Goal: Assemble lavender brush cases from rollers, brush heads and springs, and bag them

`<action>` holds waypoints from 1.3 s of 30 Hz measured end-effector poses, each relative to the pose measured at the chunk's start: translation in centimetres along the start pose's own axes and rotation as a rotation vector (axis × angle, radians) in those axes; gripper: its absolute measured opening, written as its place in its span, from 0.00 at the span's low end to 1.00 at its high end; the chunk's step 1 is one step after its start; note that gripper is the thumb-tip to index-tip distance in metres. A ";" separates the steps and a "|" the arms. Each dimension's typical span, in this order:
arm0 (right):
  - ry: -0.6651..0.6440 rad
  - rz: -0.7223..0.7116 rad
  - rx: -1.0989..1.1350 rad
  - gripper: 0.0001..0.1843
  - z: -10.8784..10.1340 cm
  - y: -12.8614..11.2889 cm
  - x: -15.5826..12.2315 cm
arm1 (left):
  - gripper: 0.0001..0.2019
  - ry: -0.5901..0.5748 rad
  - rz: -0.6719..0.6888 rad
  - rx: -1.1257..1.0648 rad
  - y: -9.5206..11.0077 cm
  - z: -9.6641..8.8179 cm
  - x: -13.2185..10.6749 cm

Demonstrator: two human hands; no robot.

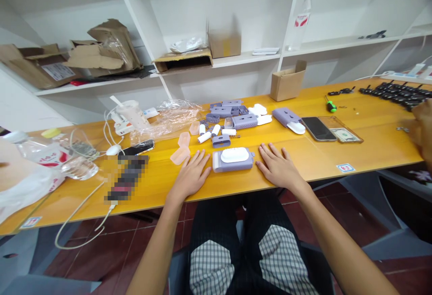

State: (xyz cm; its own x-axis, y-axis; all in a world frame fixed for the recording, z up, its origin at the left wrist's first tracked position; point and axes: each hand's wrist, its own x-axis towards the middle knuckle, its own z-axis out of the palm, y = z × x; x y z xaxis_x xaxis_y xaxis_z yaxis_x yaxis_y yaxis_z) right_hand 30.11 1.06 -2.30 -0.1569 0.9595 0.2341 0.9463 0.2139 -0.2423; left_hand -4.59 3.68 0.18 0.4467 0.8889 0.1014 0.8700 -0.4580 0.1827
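My left hand (pixel 191 175) lies flat and open on the orange table (pixel 337 155), just left of a purple-and-white device (pixel 232 159). My right hand (pixel 277 167) rests flat and open just right of that device. Neither hand holds anything. Beyond the device lie several purple and white parts (pixel 229 121), small white cylinders (pixel 204 137) and peach plastic caps (pixel 180 154). Another purple-and-white device (pixel 289 120) sits further right.
A phone (pixel 316 128) and a clear case holding a banknote (pixel 343 133) lie at right, with a screwdriver (pixel 330 104), black parts (pixel 398 93) and a small carton (pixel 287 81). Water bottle (pixel 50 157), cables, a plastic bag (pixel 168 117) at left. Another person's hand (pixel 421 128) at the right edge.
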 end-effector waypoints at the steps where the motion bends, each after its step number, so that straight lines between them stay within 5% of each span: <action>1: 0.004 0.000 0.006 0.34 0.0 0.0 0.0 | 0.29 0.004 0.001 -0.005 0.0 0.0 0.0; 14: -0.048 -0.024 -0.017 0.31 -0.8 0.0 1.0 | 0.29 0.017 0.015 0.030 0.2 0.4 0.1; 20: -0.004 -0.150 0.112 0.20 -1.4 0.5 7.5 | 0.23 -0.082 0.069 0.028 -0.3 -3.7 2.2; 25: 0.078 -0.295 0.319 0.17 0.2 0.2 13.1 | 0.19 0.150 0.002 0.113 -2.2 -7.7 3.8; 32: -0.007 -0.297 0.443 0.10 1.9 0.3 15.7 | 0.30 0.259 -0.279 0.273 -4.0 -5.4 0.3; 35: 0.014 -0.255 0.547 0.07 2.2 0.8 15.7 | 0.27 0.318 -0.198 0.271 -3.1 -4.9 0.4; 39: 0.058 -0.277 0.534 0.02 2.6 1.0 15.4 | 0.23 0.211 0.096 0.144 -1.6 -5.2 4.8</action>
State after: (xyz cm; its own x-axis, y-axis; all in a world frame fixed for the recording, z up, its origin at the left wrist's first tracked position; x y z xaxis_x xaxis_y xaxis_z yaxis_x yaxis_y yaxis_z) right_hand 27.86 16.51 -1.40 -0.3472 0.8464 0.4038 0.5974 0.5316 -0.6004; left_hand -4.94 8.65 5.49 0.4885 0.8135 0.3157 0.8532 -0.5212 0.0227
